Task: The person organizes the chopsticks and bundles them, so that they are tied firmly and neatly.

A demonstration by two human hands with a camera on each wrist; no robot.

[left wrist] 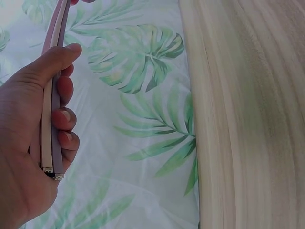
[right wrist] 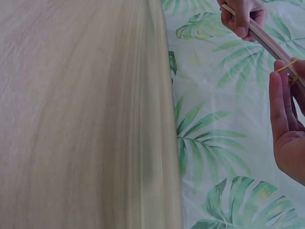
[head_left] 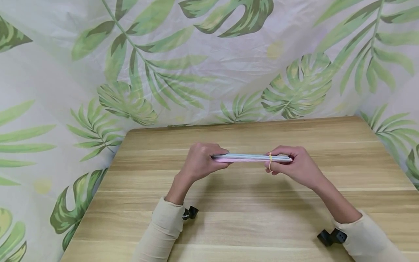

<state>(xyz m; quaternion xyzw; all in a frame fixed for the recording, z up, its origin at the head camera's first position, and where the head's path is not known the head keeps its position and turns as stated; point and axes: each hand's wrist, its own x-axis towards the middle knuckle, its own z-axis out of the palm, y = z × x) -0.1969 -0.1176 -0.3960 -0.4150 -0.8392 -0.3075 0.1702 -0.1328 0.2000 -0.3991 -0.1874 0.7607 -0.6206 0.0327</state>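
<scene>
A bundle of thin pastel sticks (head_left: pixel 245 157), pale blue above and pink below, is held level above the table; their exact kind is unclear. My left hand (head_left: pixel 202 160) grips its left end, thumb along the bundle and fingers curled round it, as the left wrist view shows with the sticks (left wrist: pixel 55 105). Near the other end, my right hand (head_left: pixel 296 165) holds the bundle between thumb and fingers. A yellow rubber band (head_left: pixel 270 160) loops round the sticks there, close to the right fingertips. In the right wrist view the band (right wrist: pixel 286 66) crosses the bundle beside the fingers.
Below the hands lies a wood-grain table (head_left: pixel 248 218). Behind it and at both sides hangs a pale cloth (head_left: pixel 229 72) with green leaf prints. Small black devices (head_left: pixel 332 237) sit at both wrists, by the beige sleeves (head_left: pixel 370 236).
</scene>
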